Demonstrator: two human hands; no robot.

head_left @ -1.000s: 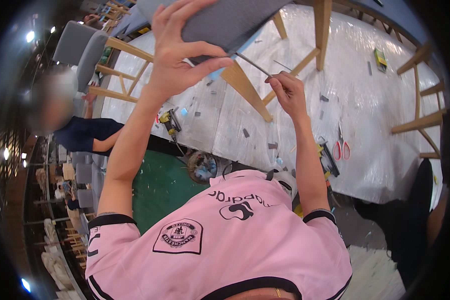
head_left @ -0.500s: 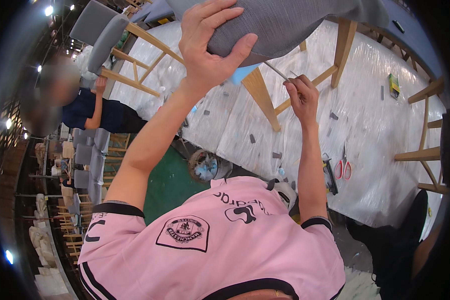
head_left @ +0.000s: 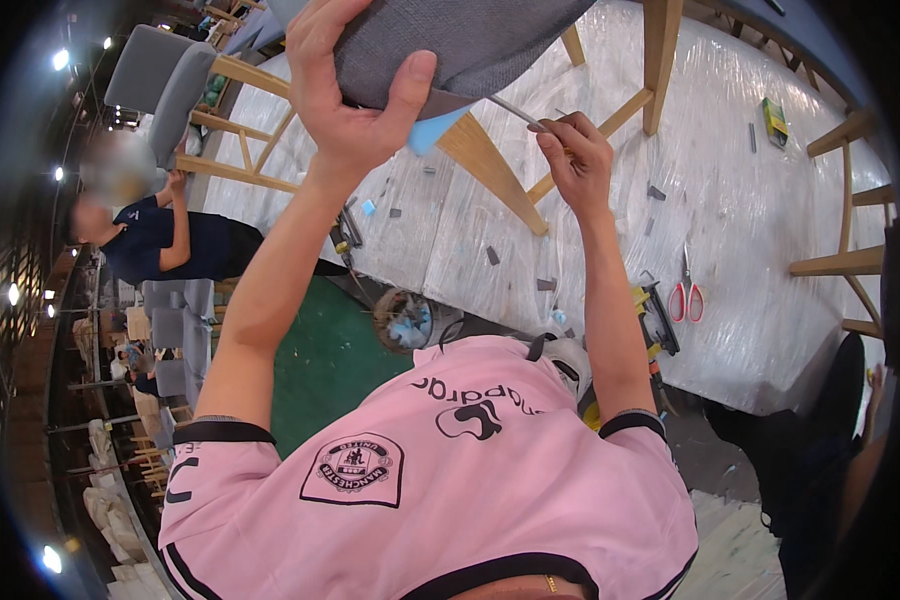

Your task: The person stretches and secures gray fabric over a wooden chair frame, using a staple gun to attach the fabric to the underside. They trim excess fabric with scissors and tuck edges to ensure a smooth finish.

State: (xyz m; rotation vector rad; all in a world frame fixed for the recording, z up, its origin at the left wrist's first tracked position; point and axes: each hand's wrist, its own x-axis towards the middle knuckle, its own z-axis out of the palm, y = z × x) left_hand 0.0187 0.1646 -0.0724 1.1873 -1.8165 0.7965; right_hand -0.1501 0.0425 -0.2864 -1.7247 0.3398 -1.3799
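My left hand [head_left: 355,95] grips the edge of a grey fabric seat cushion [head_left: 470,40] of a wooden chair lying on the table, thumb pressed on the fabric. A blue patch [head_left: 432,130] shows under the cushion edge. My right hand [head_left: 575,155] is closed around a thin metal tool [head_left: 515,112], its tip pointing under the cushion by the wooden chair leg [head_left: 490,170].
The table [head_left: 750,260] is wrapped in clear plastic film, with red-handled scissors [head_left: 686,295], a yellow-black tool [head_left: 655,315] and small grey scraps on it. More wooden chair frames [head_left: 840,200] stand at the right. Another person in a dark shirt [head_left: 160,240] works at the left beside grey chairs.
The view has shifted closer to the cushion. My left hand stays clamped on the fabric edge; my right hand with the tool has moved slightly up toward the cushion.
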